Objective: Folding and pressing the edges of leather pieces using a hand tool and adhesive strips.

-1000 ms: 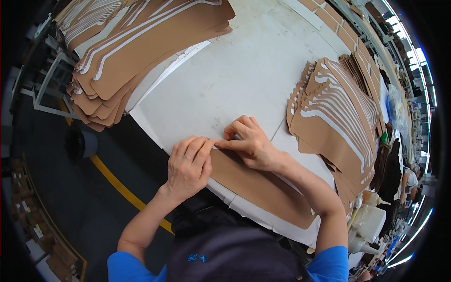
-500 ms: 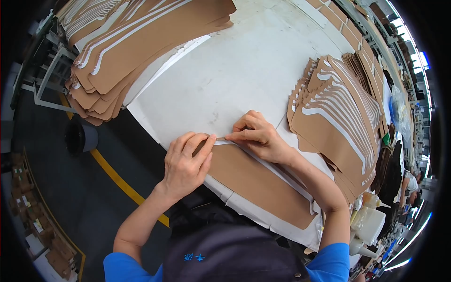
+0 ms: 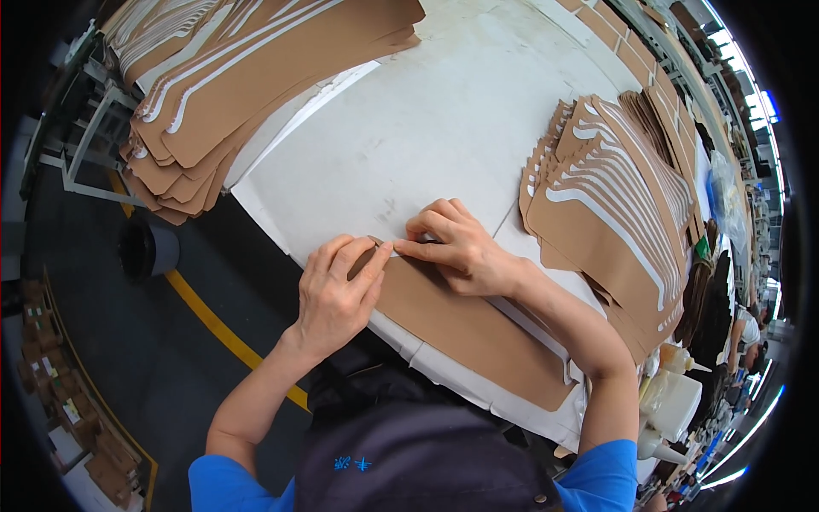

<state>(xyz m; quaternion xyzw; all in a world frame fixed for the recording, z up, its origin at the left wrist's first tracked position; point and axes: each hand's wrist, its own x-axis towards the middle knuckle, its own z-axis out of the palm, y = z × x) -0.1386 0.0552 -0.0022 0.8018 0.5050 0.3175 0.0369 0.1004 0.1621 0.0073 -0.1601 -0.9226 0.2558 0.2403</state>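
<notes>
A long brown panel (image 3: 478, 328), flat and leather-like or card-like, lies along the table's near edge with a white strip (image 3: 537, 331) down its far side. At its left end, my left hand (image 3: 333, 294) pinches the edge between thumb and fingers. Right beside it, my right hand (image 3: 469, 254) has its thumb and forefinger closed on the same edge, the fingertips of both hands almost touching. My right hand and forearm hide part of the white strip.
A stack of brown panels with white bands (image 3: 230, 102) overhangs the table's far left edge. Fanned brown panels (image 3: 614, 213) lie on the right of the white tabletop (image 3: 384, 162). White squeeze bottles (image 3: 672, 401) stand near right. A dark bin (image 3: 153, 247) is on the floor at left.
My right hand has slid left along the panel's end edge, up to my left fingertips, and covers more of the white strip. The left hand has barely moved.
</notes>
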